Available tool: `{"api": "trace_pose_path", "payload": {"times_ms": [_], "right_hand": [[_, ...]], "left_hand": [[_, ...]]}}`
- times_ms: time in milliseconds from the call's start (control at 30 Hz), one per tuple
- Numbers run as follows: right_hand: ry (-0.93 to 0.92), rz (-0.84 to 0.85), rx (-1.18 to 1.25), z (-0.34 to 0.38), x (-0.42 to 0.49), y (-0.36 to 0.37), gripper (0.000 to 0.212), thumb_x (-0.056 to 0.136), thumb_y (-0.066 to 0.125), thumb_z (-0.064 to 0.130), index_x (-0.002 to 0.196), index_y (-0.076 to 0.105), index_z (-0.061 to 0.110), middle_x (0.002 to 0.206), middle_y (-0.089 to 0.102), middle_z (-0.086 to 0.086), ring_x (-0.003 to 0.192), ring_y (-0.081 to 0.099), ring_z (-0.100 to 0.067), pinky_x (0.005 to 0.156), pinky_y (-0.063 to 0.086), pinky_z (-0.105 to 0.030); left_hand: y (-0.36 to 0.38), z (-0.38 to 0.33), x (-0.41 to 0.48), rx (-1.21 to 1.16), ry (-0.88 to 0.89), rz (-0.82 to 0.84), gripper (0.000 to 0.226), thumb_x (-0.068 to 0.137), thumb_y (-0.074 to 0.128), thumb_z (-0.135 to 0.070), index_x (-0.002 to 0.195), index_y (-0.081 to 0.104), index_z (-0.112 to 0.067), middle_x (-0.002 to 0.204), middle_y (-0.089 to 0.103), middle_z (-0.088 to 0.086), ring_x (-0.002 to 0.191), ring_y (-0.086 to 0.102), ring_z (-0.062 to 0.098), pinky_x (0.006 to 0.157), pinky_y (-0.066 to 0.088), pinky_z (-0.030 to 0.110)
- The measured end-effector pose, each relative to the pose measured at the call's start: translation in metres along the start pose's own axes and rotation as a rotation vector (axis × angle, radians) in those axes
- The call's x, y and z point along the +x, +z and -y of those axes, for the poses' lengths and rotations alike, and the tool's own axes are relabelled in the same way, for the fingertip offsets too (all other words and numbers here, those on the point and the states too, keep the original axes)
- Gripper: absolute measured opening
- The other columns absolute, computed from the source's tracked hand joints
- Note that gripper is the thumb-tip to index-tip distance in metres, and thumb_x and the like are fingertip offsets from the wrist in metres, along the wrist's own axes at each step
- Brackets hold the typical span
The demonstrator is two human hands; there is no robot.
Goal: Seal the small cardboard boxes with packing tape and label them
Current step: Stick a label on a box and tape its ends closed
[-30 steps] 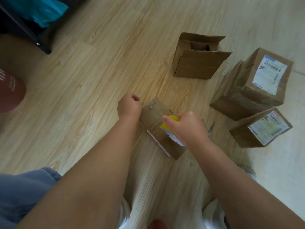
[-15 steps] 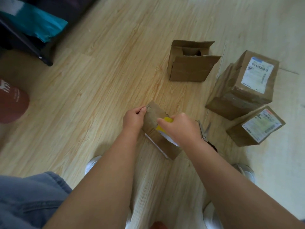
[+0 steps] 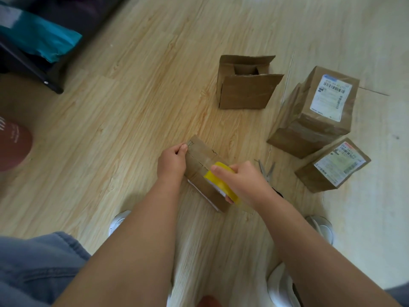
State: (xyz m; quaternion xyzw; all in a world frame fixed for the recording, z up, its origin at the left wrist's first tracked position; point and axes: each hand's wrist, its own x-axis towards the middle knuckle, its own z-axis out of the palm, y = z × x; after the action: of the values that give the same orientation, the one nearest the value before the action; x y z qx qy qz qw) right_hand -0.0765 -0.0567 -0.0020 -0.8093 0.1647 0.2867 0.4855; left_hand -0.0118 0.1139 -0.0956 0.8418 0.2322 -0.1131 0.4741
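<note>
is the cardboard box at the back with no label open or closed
Open. The back box stands upright with its top flaps up and its inside showing.

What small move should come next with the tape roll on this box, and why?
Probably pull the yellow tape roll toward the near end of the small cardboard box. The left hand pinches the far end, seemingly anchoring the tape; the right hand grips the roll about midway along the top, so the near half looks untaped. The scissors lie nearby for cutting afterwards.
</note>
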Motion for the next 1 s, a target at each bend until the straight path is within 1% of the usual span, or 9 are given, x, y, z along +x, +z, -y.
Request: {"api": "trace_pose_path", "payload": {"times_ms": [133, 233, 300, 400, 500, 567, 733, 900, 1000], "right_hand": [[0.074, -0.029, -0.123, -0.005, -0.012, -0.016, 0.057, 0.092, 0.056, 0.061, 0.058, 0.047, 0.016, 0.043, 0.058, 0.0, 0.036, 0.049, -0.005, 0.052, 0.039, -0.026], [0.111, -0.015, -0.153, -0.011, -0.02, -0.021, 0.058, 0.091, 0.055, 0.061, 0.057, 0.053, 0.015, 0.048, 0.063, -0.003, 0.044, 0.054, -0.01, 0.056, 0.048, -0.035], [0.118, -0.045, -0.286, -0.02, -0.022, -0.022, 0.06, 0.091, 0.054, 0.06, 0.052, 0.053, 0.014, 0.043, 0.06, -0.002, 0.045, 0.054, -0.013, 0.062, 0.054, -0.04], [0.146, -0.15, -0.447, -0.032, -0.023, -0.02, 0.061, 0.091, 0.053, 0.062, 0.053, 0.055, 0.014, 0.037, 0.054, 0.002, 0.036, 0.053, -0.011, 0.05, 0.047, -0.029], [0.183, -0.224, -0.511, -0.045, -0.019, -0.014, 0.064, 0.089, 0.051, 0.068, 0.058, 0.061, 0.012, 0.046, 0.062, 0.0, 0.046, 0.06, -0.014, 0.05, 0.045, -0.026], [0.205, -0.262, -0.504, -0.057, -0.013, -0.01, 0.07, 0.086, 0.05, 0.073, 0.061, 0.065, 0.009, 0.054, 0.066, -0.002, 0.054, 0.065, -0.019, 0.052, 0.048, -0.03], [0.228, -0.261, -0.452, -0.08, -0.005, 0.0, 0.068, 0.087, 0.049, 0.073, 0.053, 0.05, 0.014, 0.045, 0.054, 0.003, 0.044, 0.051, -0.014, 0.047, 0.036, -0.024], [0.254, -0.251, -0.401, -0.096, 0.006, 0.008, 0.072, 0.084, 0.047, 0.079, 0.06, 0.056, 0.012, 0.059, 0.065, -0.003, 0.06, 0.067, -0.021, 0.053, 0.043, -0.028], [0.267, -0.219, -0.367, -0.1, 0.01, 0.008, 0.071, 0.083, 0.046, 0.081, 0.059, 0.049, 0.014, 0.057, 0.062, -0.005, 0.055, 0.062, -0.021, 0.053, 0.04, -0.028]], "left_hand": [[-0.001, 0.002, -0.001, 0.027, 0.013, 0.004, 0.033, 0.102, 0.05, -0.034, 0.128, 0.066, -0.022, 0.126, 0.067, -0.002, 0.118, 0.059, 0.018, 0.094, 0.043, 0.027], [0.0, 0.005, -0.001, 0.075, 0.031, -0.008, 0.034, 0.103, 0.046, -0.038, 0.128, 0.066, -0.024, 0.124, 0.068, -0.003, 0.114, 0.061, 0.018, 0.093, 0.046, 0.031], [0.001, 0.006, -0.001, 0.094, 0.043, -0.014, 0.035, 0.103, 0.045, -0.039, 0.127, 0.066, -0.025, 0.122, 0.068, -0.003, 0.111, 0.061, 0.018, 0.091, 0.047, 0.032], [0.001, 0.006, 0.0, 0.115, 0.052, -0.017, 0.035, 0.104, 0.044, -0.04, 0.126, 0.067, -0.026, 0.118, 0.069, -0.004, 0.108, 0.062, 0.018, 0.091, 0.049, 0.035], [0.002, 0.008, 0.0, 0.136, 0.043, -0.02, 0.036, 0.103, 0.043, -0.043, 0.126, 0.067, -0.028, 0.115, 0.07, -0.005, 0.106, 0.062, 0.018, 0.091, 0.05, 0.038], [0.003, 0.008, 0.0, 0.141, 0.042, -0.027, 0.036, 0.103, 0.042, -0.043, 0.124, 0.068, -0.029, 0.111, 0.07, -0.005, 0.103, 0.063, 0.018, 0.089, 0.05, 0.037], [0.004, 0.01, -0.002, 0.154, 0.053, -0.035, 0.036, 0.103, 0.041, -0.044, 0.123, 0.068, -0.03, 0.111, 0.07, -0.006, 0.103, 0.063, 0.018, 0.087, 0.05, 0.036], [0.007, 0.011, -0.004, 0.249, 0.093, -0.089, 0.038, 0.105, 0.036, -0.045, 0.123, 0.066, -0.03, 0.107, 0.069, -0.007, 0.096, 0.061, 0.015, 0.076, 0.043, 0.031], [0.01, 0.015, -0.009, 0.377, 0.217, -0.151, 0.041, 0.107, 0.029, -0.041, 0.117, 0.066, -0.024, 0.1, 0.069, -0.003, 0.093, 0.064, 0.022, 0.079, 0.049, 0.038]]}}
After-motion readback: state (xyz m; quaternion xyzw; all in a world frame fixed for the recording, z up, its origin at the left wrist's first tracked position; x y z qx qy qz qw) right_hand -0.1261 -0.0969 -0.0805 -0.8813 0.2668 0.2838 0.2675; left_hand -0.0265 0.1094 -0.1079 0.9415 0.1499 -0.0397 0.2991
